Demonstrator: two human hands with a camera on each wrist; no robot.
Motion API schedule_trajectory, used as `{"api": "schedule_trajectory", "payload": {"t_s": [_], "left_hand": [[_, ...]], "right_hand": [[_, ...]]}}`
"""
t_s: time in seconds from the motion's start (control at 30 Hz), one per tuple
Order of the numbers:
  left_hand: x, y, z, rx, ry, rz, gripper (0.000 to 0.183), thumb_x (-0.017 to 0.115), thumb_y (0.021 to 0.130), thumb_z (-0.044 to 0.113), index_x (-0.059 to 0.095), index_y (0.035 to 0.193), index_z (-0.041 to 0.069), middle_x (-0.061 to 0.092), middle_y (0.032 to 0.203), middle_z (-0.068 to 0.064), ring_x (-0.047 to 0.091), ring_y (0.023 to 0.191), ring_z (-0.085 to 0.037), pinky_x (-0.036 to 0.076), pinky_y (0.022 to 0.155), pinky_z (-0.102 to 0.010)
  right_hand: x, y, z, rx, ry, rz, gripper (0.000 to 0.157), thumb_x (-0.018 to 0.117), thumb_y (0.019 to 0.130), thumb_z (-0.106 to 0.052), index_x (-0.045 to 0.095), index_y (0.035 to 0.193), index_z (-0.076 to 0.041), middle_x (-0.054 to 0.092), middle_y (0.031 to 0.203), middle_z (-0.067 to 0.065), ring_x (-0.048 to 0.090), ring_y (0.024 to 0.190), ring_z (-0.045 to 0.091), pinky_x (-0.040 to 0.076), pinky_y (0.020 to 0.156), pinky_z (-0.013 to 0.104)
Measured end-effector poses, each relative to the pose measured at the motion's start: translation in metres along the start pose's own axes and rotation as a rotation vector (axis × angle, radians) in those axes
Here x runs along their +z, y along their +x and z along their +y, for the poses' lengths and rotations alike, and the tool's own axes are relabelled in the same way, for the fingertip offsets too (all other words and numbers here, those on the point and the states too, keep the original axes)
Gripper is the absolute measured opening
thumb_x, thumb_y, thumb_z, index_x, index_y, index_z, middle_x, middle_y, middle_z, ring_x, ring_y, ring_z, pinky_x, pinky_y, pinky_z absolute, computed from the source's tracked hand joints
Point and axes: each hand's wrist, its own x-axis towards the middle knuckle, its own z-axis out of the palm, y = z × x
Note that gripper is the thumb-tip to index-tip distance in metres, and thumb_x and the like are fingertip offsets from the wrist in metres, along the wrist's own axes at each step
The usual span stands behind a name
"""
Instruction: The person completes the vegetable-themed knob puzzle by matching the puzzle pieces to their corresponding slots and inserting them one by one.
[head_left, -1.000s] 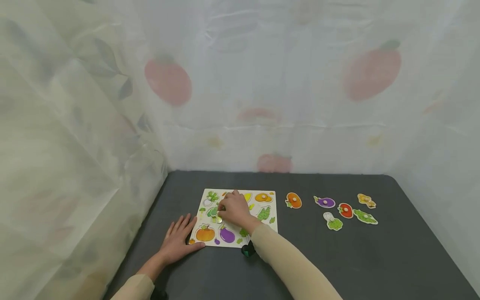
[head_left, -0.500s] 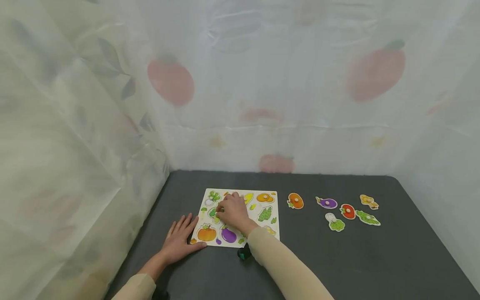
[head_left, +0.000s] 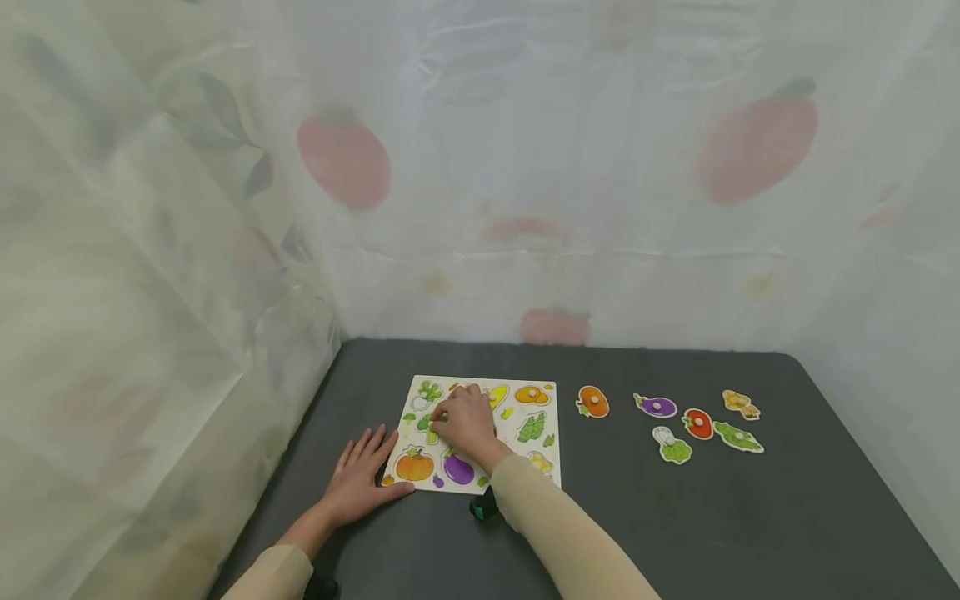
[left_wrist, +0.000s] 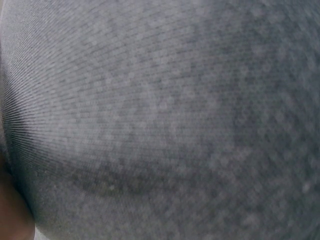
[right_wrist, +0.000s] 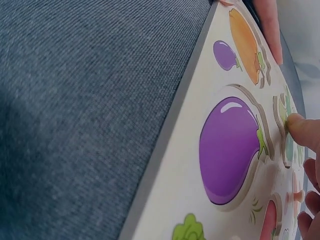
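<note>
A white wooden puzzle board point(head_left: 553, 450) with vegetable pictures lies on the dark table. My right hand point(head_left: 467, 423) is over its left half, thumb and fingers curled at the green broccoli piece point(head_left: 423, 423). In the right wrist view the thumb tip meets the broccoli piece point(right_wrist: 287, 107) within its recess; the index fingertip and the piece's knob are hidden. Spread flat, my left hand point(head_left: 362, 479) lies at the board's left edge, fingers straight and thumb along the lower left corner. The left wrist view holds mostly grey table cloth point(left_wrist: 165, 110).
Loose knobbed pieces lie right of the board: a pumpkin point(head_left: 592, 402), an eggplant point(head_left: 656, 406), a tomato point(head_left: 698, 423), a cabbage point(head_left: 672, 446), a pea pod point(head_left: 738, 436) and a ginger-like yellow piece point(head_left: 741, 404). White curtains point(head_left: 555, 167) stand behind and at both sides.
The broccoli piece has shifted from a turned, offset position to line up with its spot on the board, my right hand staying at it. The left hand remains at the board's edge.
</note>
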Motion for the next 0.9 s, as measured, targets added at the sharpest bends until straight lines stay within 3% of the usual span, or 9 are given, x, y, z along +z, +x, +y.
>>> {"api": "schedule_trajectory", "payload": {"t_s": [0.37,0.7,0.9], "left_hand": [[-0.002,0.0005,0.004,-0.008,0.008,0.009,0.103,0.071,0.084,0.068,0.034,0.161,0.011,0.025,0.165,-0.024,0.013,0.152,-0.048,0.002,0.118,-0.066],[0.0047,0.0021,-0.0047,-0.012,0.022,0.009,0.105,0.067,0.083,0.074,0.033,0.162,0.014,0.024,0.166,-0.02,0.011,0.153,-0.045,0.001,0.119,-0.065],[-0.0012,0.0022,0.0014,-0.047,0.051,-0.035,0.106,0.067,0.084,0.074,0.03,0.163,0.014,0.021,0.168,-0.019,0.011,0.154,-0.045,0.001,0.119,-0.066]], "right_hand": [[0.0051,0.0024,0.0023,0.023,-0.011,0.009,0.013,0.079,0.088,-0.045,0.083,0.094,-0.035,0.062,0.101,-0.009,0.047,0.102,0.018,0.041,0.094,0.039],[0.0078,0.0026,0.0031,0.019,-0.013,0.01,0.012,0.079,0.088,-0.045,0.083,0.095,-0.035,0.061,0.099,-0.009,0.047,0.101,0.017,0.04,0.091,0.037],[0.0105,0.003,0.0036,0.018,-0.017,0.02,0.013,0.078,0.088,-0.046,0.083,0.095,-0.036,0.061,0.097,-0.01,0.047,0.099,0.017,0.041,0.089,0.037]]}}
